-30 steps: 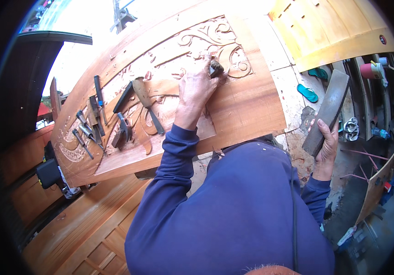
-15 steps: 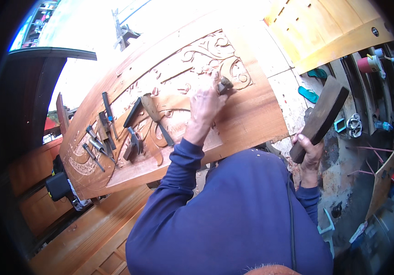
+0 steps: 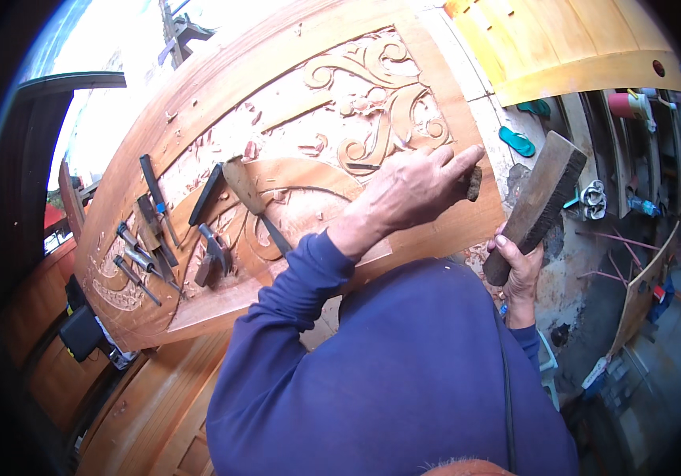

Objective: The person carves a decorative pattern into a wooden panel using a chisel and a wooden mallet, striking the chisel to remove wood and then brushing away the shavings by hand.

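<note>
A large wooden panel (image 3: 428,230) carved with scrolls and leaves lies before me, with shavings over it. My left hand (image 3: 412,189) is closed round a carving chisel (image 3: 474,184) above the panel's right part. The chisel lies low and nearly level; its thin blade shows left of the fingers, its handle end to their right. At the right, clear of the panel, my right hand (image 3: 521,268) grips a long wooden mallet (image 3: 543,194) by its lower end, the thick block pointing up and away. Its side looks rough and worn.
On the panel's left half lie a wooden-handled chisel (image 3: 242,184), a hammer (image 3: 214,250) and several more chisels (image 3: 138,258). A yellowish wooden panel (image 3: 570,47) stands at the far right. Green slippers (image 3: 517,141) and a pink cup (image 3: 624,105) are near it. Door-like boards (image 3: 142,404) lie lower left.
My left hand has moved right, and the chisel has tipped from upright to nearly level. My right hand still holds the mallet, now turned a little. The whole view has shifted slightly.
</note>
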`<move>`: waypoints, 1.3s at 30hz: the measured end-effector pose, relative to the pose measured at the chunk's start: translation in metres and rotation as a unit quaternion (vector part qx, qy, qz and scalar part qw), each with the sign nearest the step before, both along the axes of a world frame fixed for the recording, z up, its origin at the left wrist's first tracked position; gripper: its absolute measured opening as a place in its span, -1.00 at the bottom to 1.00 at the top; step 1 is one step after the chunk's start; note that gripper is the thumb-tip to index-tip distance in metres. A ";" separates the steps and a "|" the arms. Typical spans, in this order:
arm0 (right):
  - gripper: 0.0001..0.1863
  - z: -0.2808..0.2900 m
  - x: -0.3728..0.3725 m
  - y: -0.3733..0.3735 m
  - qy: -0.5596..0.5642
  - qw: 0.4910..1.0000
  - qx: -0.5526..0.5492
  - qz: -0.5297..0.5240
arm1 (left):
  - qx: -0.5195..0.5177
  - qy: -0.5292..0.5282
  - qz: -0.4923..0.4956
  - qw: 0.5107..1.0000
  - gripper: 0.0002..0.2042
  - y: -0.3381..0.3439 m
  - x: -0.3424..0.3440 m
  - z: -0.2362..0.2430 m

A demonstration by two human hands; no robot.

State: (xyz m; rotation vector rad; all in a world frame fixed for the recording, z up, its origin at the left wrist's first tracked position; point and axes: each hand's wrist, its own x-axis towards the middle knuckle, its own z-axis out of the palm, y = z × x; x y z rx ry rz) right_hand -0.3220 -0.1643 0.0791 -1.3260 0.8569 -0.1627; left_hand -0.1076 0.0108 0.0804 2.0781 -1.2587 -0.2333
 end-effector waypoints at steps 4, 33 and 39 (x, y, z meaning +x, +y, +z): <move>-0.67 -0.005 -0.018 0.006 -0.023 1.000 -0.003 -0.001 | 0.037 -0.036 0.032 0.998 -0.44 0.008 -0.002 -0.017; -0.59 -0.023 -0.034 0.003 0.007 0.993 -0.110 0.040 | -0.014 -0.119 -0.156 0.980 -0.84 -0.003 0.022 -0.045; -0.33 -0.017 -0.013 0.020 0.009 0.988 -0.147 0.037 | -0.065 -0.194 -0.241 0.949 -0.82 0.019 0.046 -0.063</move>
